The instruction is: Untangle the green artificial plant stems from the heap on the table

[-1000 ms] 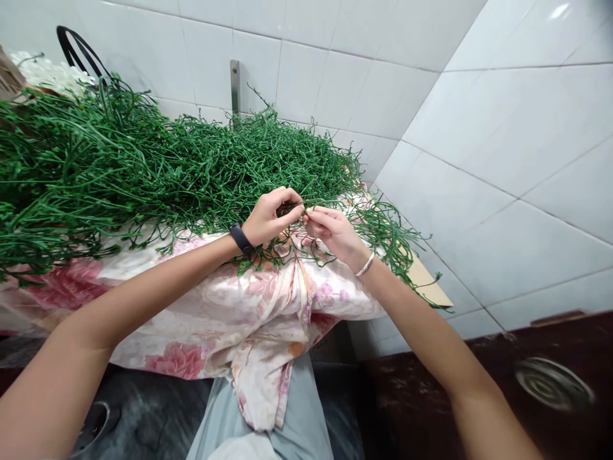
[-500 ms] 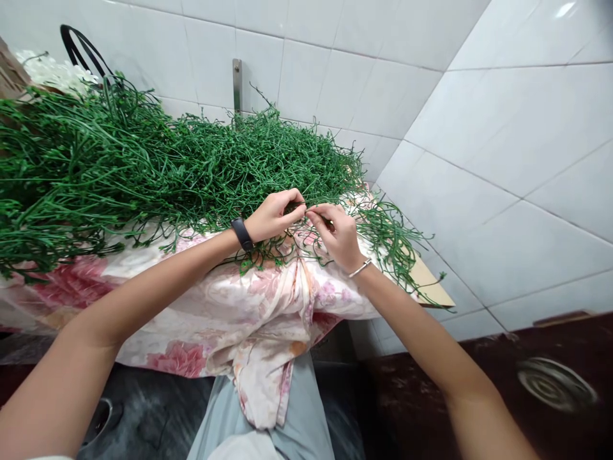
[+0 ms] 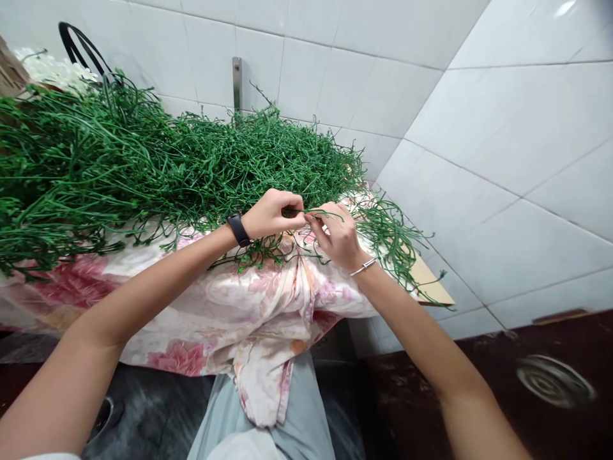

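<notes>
Thin green artificial stems point(image 3: 230, 156) lie in a large tangled heap along the wall. In front of the heap, my left hand point(image 3: 275, 212) pinches one green stem point(image 3: 326, 213) between thumb and forefinger. My right hand point(image 3: 339, 237) meets it fingertip to fingertip, its fingers closed on the same stem, whose end crosses over the knuckles. Under both hands are a floral cloth point(image 3: 230, 297) and a few loose stems point(image 3: 263, 251). A smaller pile of stems point(image 3: 390, 239) lies just right of my right hand.
White flowers point(image 3: 57, 73) and a black looped object point(image 3: 79, 48) stand at the far left. A metal strip point(image 3: 237, 83) rises against the tiled wall point(image 3: 383, 96). The board's corner point(image 3: 433, 284) sticks out at right. A round metal object point(image 3: 553, 381) sits on the dark floor.
The stem now shows over the back of my right fingers, where it was hardly visible before. My right fingers have turned slightly; both hands stay in nearly the same place.
</notes>
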A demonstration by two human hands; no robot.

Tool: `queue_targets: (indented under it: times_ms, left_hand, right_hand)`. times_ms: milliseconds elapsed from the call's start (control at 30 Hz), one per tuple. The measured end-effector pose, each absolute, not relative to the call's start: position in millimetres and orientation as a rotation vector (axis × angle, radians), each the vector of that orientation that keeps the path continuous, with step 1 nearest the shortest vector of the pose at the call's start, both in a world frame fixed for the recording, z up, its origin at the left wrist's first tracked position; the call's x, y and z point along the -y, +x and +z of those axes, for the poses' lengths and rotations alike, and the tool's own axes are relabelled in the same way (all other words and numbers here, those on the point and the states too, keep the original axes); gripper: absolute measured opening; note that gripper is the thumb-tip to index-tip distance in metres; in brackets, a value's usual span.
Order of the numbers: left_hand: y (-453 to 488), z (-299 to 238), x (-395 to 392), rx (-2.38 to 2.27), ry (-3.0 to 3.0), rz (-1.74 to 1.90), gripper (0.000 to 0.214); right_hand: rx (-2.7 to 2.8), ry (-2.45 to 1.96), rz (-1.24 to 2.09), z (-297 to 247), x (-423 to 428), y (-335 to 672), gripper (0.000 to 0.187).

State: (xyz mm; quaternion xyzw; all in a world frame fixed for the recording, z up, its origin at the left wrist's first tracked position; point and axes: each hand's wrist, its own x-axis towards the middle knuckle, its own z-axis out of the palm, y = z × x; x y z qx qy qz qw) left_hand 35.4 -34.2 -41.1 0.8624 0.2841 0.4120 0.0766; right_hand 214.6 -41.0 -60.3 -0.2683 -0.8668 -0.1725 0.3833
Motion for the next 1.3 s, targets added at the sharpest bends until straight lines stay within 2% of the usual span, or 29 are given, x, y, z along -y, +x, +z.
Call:
queue_targets:
  times_ms: [233,500,733,833,967,1167,1233,1300]
  left_hand:
    - [36.0,-40.5,38.3,-0.823,2.605,1.249,0.009]
    - [25.5,-29.1,36.2,-0.642,2.434,0.952,0.022]
    - [24.8,-28.5,36.3,-0.652,2.338,0.964,0.017]
    - [25.5,-29.6,35.7,-0.668,2.37,1.006,0.016]
    - [26.9,-32.7,34.9,-0.691,2.398,1.127,0.013]
    - [30.7,-36.1,38.6,-0.659,2.528,1.234,0.008]
    - [32.2,-36.3,40.4,-0.673,2.554,1.286,0.008]
    - [33.2,-35.9,41.5,-0.707,2.49,1.304,0.011]
  right_hand:
    - [2.234,-0.601,-0.483,-59.6,41.2,215.2,0.013]
    - [2.179,-0.607,-0.396,-57.0,37.4,219.3,0.012]
    - [2.186,-0.61,-0.319,-54.4,43.8,215.1,0.014]
    - [2.15,-0.708,0.004,-51.3,48.5,211.7,0.015]
    - [1.987,-0.818,0.728,-45.3,49.8,209.8,0.017]
    - [1.674,-0.758,1.583,-39.2,42.8,210.8,0.016]
    - [1.601,-0.761,1.756,-37.4,43.6,209.9,0.019]
    - [1.609,-0.803,1.722,-35.0,47.4,208.4,0.021]
